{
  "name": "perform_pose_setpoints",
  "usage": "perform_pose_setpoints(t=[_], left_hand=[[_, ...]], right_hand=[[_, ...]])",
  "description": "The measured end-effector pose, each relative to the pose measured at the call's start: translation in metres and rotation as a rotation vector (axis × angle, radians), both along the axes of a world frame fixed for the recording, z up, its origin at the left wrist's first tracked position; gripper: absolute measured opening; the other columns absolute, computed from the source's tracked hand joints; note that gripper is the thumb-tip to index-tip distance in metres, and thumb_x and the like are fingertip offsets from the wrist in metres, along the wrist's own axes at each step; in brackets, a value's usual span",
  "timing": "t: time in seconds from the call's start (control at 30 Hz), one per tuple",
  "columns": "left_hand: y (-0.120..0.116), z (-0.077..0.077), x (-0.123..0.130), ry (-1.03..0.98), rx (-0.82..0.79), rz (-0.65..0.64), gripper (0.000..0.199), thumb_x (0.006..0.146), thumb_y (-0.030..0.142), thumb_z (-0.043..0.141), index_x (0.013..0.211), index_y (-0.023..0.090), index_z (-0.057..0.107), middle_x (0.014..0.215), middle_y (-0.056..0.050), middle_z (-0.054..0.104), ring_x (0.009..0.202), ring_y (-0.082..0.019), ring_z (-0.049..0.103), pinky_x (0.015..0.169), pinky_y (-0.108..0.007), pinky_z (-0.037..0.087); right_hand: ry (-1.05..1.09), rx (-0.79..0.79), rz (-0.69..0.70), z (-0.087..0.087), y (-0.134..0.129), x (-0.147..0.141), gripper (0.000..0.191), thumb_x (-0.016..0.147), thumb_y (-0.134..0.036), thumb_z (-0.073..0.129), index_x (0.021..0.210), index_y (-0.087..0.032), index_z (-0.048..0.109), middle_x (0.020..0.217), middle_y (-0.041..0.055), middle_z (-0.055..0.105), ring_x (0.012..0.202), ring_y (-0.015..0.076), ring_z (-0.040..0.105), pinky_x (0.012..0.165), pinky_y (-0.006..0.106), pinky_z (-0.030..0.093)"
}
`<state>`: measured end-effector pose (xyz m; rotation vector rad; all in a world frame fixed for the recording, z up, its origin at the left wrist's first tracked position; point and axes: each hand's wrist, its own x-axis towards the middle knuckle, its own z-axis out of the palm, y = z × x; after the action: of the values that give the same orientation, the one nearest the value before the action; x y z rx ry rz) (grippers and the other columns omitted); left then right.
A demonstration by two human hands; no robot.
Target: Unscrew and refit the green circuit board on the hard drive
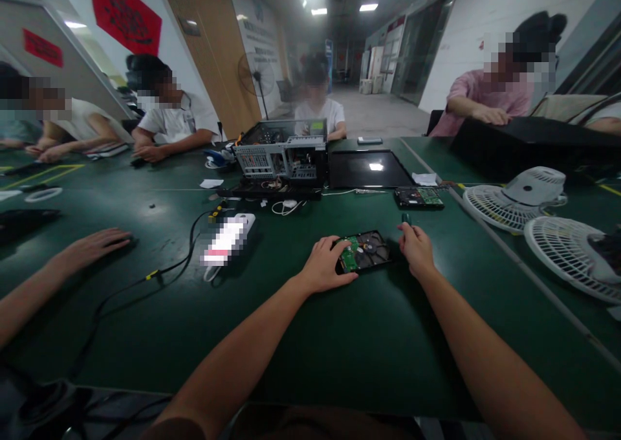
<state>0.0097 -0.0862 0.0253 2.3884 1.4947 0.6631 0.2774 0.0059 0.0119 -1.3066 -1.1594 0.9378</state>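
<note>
A hard drive [372, 249] with its green circuit board facing up lies on the green table in front of me. My left hand [327, 262] grips its left end, fingers over the top and thumb along the near edge. To the right of the drive, my right hand [416, 249] is closed around a tool with a dark green handle [406, 219], which looks like a screwdriver. Its shaft is hidden, and it is apart from the drive. Farther back sits a second hard drive [420, 198], board side up.
An opened computer case [281, 158] stands at the back, beside a flat black panel [369, 168]. White fan parts [504, 200] lie at right. A lit phone [226, 239] and a black cable [191, 239] are at left, near another person's hand [97, 242]. Several people sit around the table.
</note>
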Motion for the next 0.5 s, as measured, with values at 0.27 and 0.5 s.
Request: perform_pose_setpoints(t=[0.27,0.5], left_hand=[[-0.003,0.007,-0.008,-0.031,-0.027,-0.121,0.083,0.075,0.066,0.075,0.144,0.028,0.051,0.147,-0.013,0.045,0.136,-0.036,0.042,0.113,-0.055,0.039],[-0.004,0.006,-0.008,-0.042,-0.056,-0.193,0.086,0.073,0.067,0.077,0.146,0.030,0.049,0.149,-0.012,0.043,0.138,-0.037,0.040,0.113,-0.057,0.038]], right_hand=[[0.070,0.131,0.033,0.013,-0.009,0.008,0.026,0.086,-0.043,0.060,0.100,-0.021,0.063,0.069,-0.0032,0.060,0.051,0.0093,0.047,0.044,0.021,0.034],[-0.138,0.382,0.136,0.030,-0.041,-0.012,0.061,0.092,-0.039,0.064,0.146,-0.028,0.038,0.114,0.0076,0.071,0.083,0.0187,0.071,0.075,0.036,0.060]])
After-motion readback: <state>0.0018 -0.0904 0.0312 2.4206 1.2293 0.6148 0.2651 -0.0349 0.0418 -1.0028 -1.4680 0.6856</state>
